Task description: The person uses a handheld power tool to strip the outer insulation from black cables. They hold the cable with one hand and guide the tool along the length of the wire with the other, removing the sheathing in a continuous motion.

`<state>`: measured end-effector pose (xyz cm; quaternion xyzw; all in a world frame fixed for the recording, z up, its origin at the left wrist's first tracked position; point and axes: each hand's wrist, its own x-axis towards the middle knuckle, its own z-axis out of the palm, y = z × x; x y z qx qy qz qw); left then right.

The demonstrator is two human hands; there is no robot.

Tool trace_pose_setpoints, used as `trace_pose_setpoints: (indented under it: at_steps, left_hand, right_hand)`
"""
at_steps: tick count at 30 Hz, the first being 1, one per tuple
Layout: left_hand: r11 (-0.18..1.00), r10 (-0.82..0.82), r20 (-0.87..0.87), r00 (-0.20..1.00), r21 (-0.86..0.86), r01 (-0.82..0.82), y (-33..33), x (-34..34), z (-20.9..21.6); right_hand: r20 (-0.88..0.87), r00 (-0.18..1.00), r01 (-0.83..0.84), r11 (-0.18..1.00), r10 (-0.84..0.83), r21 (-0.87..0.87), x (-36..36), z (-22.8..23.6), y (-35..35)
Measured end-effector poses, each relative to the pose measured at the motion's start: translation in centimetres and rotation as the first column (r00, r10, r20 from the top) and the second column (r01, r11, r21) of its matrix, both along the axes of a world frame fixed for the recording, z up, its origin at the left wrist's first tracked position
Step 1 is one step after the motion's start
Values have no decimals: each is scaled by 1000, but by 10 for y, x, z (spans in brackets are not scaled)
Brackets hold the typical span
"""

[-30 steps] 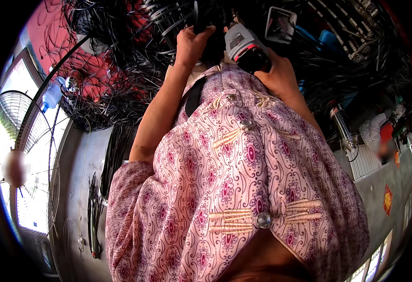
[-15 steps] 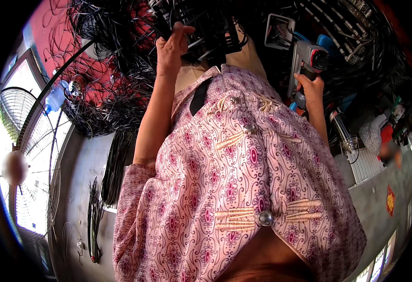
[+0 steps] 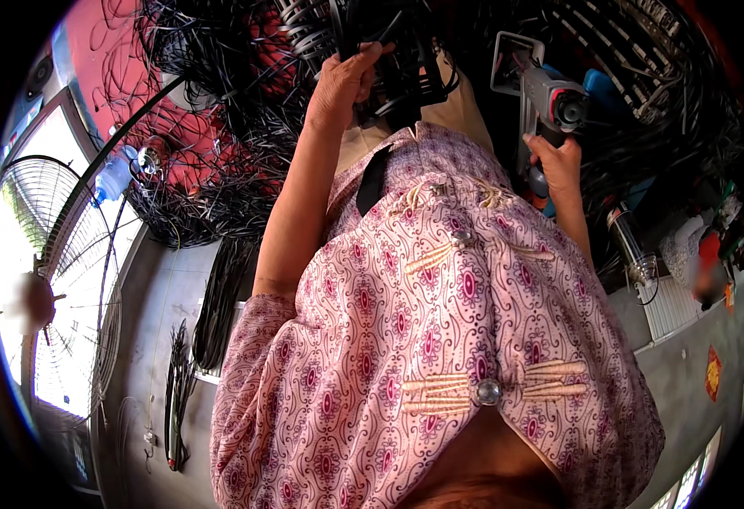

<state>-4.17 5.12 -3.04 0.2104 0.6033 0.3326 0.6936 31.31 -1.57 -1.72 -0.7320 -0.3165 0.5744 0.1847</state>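
My right hand (image 3: 560, 163) is wrapped round the black handle of a grey staple gun (image 3: 546, 97) with a red ring on its round head. This tool is held off to the right of my lap. Over my knees lies a piece of black and grey woven strips (image 3: 389, 72), partly cut off by the upper edge. My left hand (image 3: 342, 89) is closed at the near left side of that piece, thumb and fingers on its strips. The dark strips hide some of its fingertips.
Tangled black strips (image 3: 210, 191) cover the red floor (image 3: 96, 59) on the left, near a blue water bottle (image 3: 115, 176) and a standing fan (image 3: 41, 301). Dark-and-white banded rods (image 3: 626, 47) lie at the upper right. A grey open frame (image 3: 508, 64) stands behind the staple gun.
The view has shifted slightly. My left hand has moved right along the woven strips, and more grey strips show above it. The staple gun has tilted a little in my right hand.
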Motion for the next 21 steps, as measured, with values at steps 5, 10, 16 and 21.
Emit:
trace_pose_setpoints:
  at_steps: [5, 10, 16, 21]
  left_hand:
    - [991, 133, -74, 988, -21, -135, 0, 2, -9]
    - [993, -117, -22, 993, 26, 118, 2, -4, -11]
    - [932, -357, -330, 874, -72, 354, 5, 10, -8]
    - [830, -470, -707, 529, -149, 538, 7, 17, -20]
  right_hand:
    - [41, 997, -61, 998, 60, 9, -7, 10, 2]
    - [62, 992, -113, 993, 111, 39, -11, 24, 9]
    - [105, 982, -159, 987, 156, 24, -15, 33, 16]
    - [54, 985, -167, 985, 164, 51, -17, 33, 15]
